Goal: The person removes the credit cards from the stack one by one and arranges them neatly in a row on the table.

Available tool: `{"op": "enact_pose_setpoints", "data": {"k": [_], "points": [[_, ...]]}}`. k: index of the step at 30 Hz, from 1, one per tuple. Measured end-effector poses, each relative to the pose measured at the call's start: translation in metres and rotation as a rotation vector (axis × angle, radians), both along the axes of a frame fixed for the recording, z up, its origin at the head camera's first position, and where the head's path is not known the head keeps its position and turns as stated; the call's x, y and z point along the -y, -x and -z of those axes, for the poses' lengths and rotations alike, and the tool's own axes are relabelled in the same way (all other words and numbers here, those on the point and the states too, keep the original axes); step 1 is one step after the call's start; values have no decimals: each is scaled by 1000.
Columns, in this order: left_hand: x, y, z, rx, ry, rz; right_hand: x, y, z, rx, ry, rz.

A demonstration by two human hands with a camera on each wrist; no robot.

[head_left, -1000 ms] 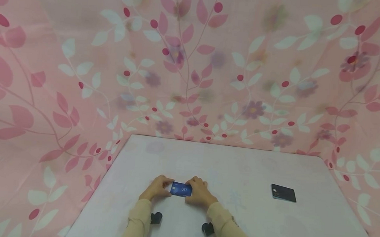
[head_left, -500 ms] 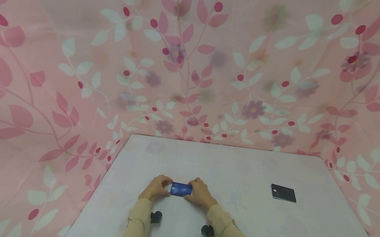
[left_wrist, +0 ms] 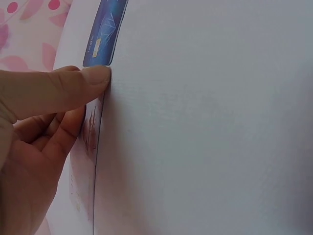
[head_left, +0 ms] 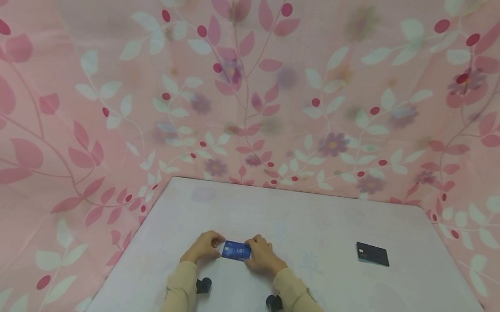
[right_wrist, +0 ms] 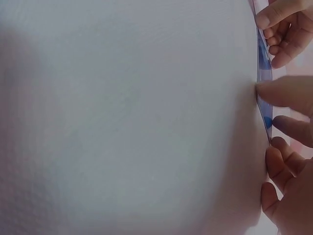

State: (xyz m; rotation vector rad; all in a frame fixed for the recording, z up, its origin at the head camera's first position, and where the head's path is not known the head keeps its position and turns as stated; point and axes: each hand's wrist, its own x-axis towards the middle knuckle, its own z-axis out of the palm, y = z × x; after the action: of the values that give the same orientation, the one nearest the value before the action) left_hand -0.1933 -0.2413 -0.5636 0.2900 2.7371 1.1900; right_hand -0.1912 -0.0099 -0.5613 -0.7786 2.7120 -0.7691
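A blue bank card [head_left: 234, 251] with white "VIP" lettering and a chip lies crosswise between both hands at the middle of the white table. My right hand [head_left: 264, 255] pinches its right end, fingertips at the far edge and thumb at the near edge. At the left end, my left hand [head_left: 202, 247] curves loosely, its fingertips right at the card's corners. In the left wrist view the left thumb [left_wrist: 95, 77] sits just past the chip end of the card. The right wrist view shows the card as a thin blue strip, partly hidden by the right thumb [right_wrist: 281, 93].
A black card [head_left: 373, 254] lies to the right on the white table [head_left: 314, 222], a pale blue edge showing beneath it. Pink flowered cloth [head_left: 258, 89] hangs around the table. Small black devices are on both wrists.
The blue card has shifted slightly left. My left thumb has drawn back from over its near corner to just beside it. The black card has not moved.
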Motion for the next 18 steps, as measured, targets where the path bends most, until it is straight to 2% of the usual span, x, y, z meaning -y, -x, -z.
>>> {"op": "enact_pose_setpoints", "data": {"k": [11, 15, 18], "points": [[0, -1, 0, 19, 13, -35, 1, 1, 5, -28, -5, -22], [1, -1, 1, -10, 14, -29, 0, 1, 10, -63, 11, 12], [1, -2, 1, -33, 7, -30, -1, 0, 13, -99, 32, 68]]}}
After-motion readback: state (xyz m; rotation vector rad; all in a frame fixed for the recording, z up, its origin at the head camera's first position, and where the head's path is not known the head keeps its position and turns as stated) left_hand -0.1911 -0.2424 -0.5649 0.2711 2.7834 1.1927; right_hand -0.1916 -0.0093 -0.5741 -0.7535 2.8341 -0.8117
